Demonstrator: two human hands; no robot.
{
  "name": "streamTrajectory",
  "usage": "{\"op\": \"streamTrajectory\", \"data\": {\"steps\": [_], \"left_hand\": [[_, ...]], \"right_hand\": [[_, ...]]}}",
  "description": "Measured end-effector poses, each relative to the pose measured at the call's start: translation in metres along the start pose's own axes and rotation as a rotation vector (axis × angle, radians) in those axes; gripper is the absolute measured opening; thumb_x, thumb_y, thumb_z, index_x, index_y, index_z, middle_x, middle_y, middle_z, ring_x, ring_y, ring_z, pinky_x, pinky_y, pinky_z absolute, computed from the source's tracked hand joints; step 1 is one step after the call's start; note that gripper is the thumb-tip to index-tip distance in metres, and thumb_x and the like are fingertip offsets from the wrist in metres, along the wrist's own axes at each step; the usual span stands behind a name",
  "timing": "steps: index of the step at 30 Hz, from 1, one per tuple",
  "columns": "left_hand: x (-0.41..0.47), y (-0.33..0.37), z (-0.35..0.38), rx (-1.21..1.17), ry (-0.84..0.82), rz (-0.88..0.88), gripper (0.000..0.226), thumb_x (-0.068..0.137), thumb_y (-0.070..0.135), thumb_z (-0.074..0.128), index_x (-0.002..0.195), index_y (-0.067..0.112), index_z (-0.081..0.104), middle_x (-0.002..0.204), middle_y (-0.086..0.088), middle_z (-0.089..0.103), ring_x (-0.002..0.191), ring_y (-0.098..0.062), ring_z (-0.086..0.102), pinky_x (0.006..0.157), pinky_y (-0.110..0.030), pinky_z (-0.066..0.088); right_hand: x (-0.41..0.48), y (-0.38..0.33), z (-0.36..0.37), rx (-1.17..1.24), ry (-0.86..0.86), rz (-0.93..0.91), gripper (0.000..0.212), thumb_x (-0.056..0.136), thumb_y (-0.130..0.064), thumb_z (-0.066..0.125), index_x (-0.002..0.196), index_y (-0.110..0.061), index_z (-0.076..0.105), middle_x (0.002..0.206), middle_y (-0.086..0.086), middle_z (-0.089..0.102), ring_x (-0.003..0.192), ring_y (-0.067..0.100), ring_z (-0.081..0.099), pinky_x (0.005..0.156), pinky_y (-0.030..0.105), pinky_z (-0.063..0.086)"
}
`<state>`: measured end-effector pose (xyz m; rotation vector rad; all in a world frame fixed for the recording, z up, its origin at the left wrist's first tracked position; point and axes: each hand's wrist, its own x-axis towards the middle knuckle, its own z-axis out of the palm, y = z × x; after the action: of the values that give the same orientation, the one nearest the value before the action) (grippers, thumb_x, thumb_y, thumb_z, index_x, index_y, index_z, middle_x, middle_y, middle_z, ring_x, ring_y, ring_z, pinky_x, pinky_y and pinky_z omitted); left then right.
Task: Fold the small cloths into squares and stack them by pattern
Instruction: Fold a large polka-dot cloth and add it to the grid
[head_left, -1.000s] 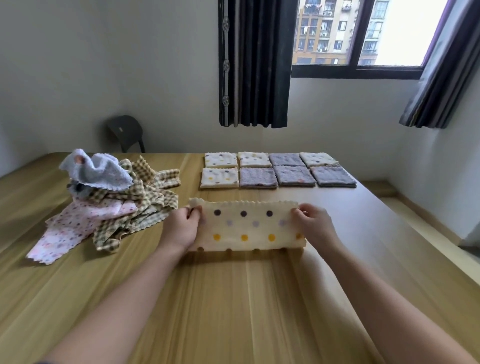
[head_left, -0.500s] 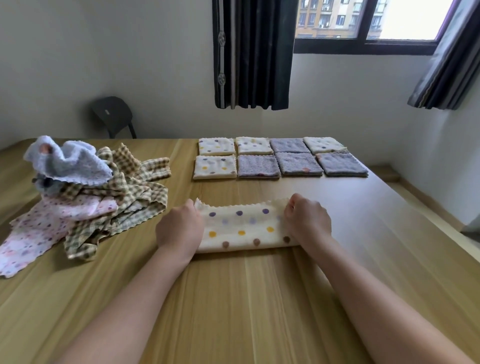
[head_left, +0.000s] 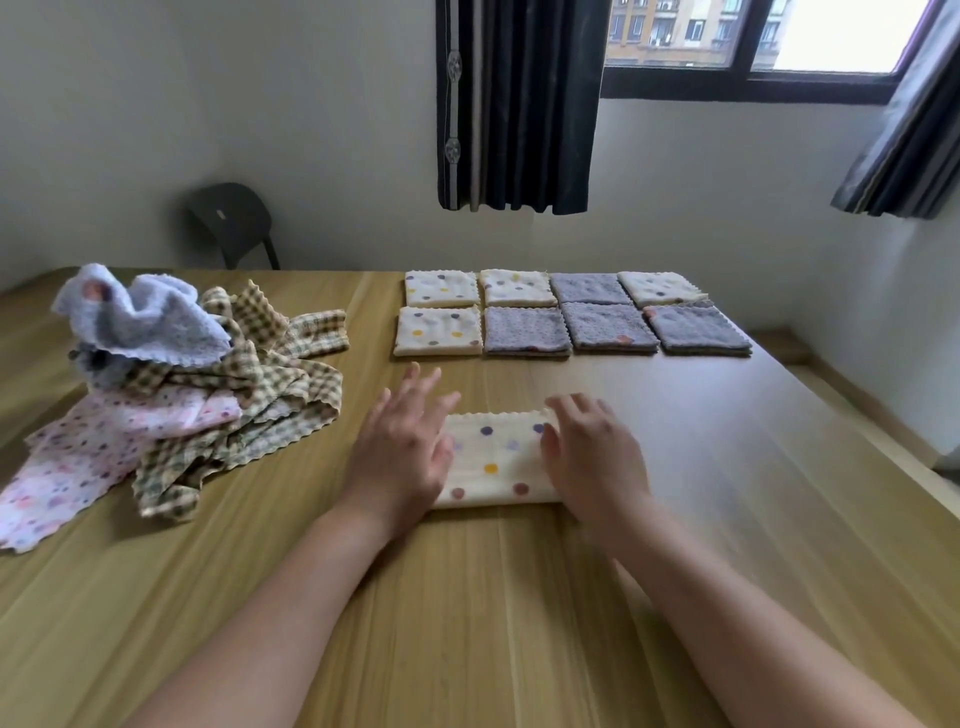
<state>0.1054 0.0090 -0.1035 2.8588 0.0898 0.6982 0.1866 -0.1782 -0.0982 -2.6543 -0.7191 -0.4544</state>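
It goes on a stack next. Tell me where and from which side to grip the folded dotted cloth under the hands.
Grip the cream dotted cloth at its near edge, coming from the person's side. That edge looks smooth and closed, likely a fold, so the layers should lift together; the scalloped far edge looks loose. The left hand and right hand cover its ends.
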Motion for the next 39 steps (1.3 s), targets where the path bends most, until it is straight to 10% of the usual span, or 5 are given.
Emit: {"op": "streamTrajectory", "data": {"steps": [6,15,22,29,39], "left_hand": [[0.001,-0.005,0.009,0.063,-0.482,-0.184,0.065,0.098,0.058,0.017,0.153,0.031,-0.003,0.159,0.001,-0.019,0.145,-0.015,-0.021,0.118,-0.038,-0.011],[-0.008,0.011,-0.001,0.232,-0.367,-0.374,0.075,0.094,0.064,0.011,0.154,0.021,-0.004,0.157,-0.011,0.025,0.144,-0.023,0.024,0.118,-0.045,0.007],[-0.018,0.000,-0.022,0.103,0.242,-0.072,0.042,0.092,0.048,0.040,0.108,0.016,0.060,0.051,0.007,0.053,0.046,-0.012,0.046,0.077,-0.034,0.041],[-0.027,-0.015,-0.009,-0.272,-0.151,0.344,0.031,0.078,0.060,0.058,0.089,0.031,0.062,0.093,0.017,0.055,0.089,0.002,0.049,0.077,-0.029,0.045],[-0.027,-0.005,-0.012,-0.554,-0.042,-0.005,0.021,0.091,0.046,0.054,0.082,0.028,0.060,0.070,0.018,0.063,0.064,-0.005,0.059,0.061,-0.022,0.044]], "right_hand": [[-0.003,-0.003,0.008,-0.078,-0.494,0.001,0.060,0.100,-0.052,0.016,0.153,-0.027,0.003,0.162,0.008,-0.008,0.148,0.029,-0.012,0.119,0.046,-0.005],[-0.019,-0.010,0.001,-0.013,0.046,-0.149,0.044,0.087,-0.043,0.033,0.109,-0.024,0.065,0.115,0.000,0.062,0.108,0.025,0.058,0.088,0.041,0.043],[-0.024,0.002,0.002,0.072,-0.115,-0.099,0.056,0.090,-0.047,0.015,0.106,-0.026,0.064,0.116,-0.010,0.063,0.115,0.014,0.054,0.108,0.034,0.025],[-0.024,0.002,0.003,0.190,-0.196,-0.154,0.032,0.099,-0.019,0.037,0.119,-0.024,0.061,0.135,-0.012,0.056,0.130,0.007,0.045,0.119,0.035,0.010],[-0.027,0.001,0.001,0.488,-0.228,-0.459,0.063,0.076,-0.009,0.048,0.134,-0.030,0.051,0.134,-0.006,0.058,0.129,0.004,0.047,0.112,0.026,0.032]]}}
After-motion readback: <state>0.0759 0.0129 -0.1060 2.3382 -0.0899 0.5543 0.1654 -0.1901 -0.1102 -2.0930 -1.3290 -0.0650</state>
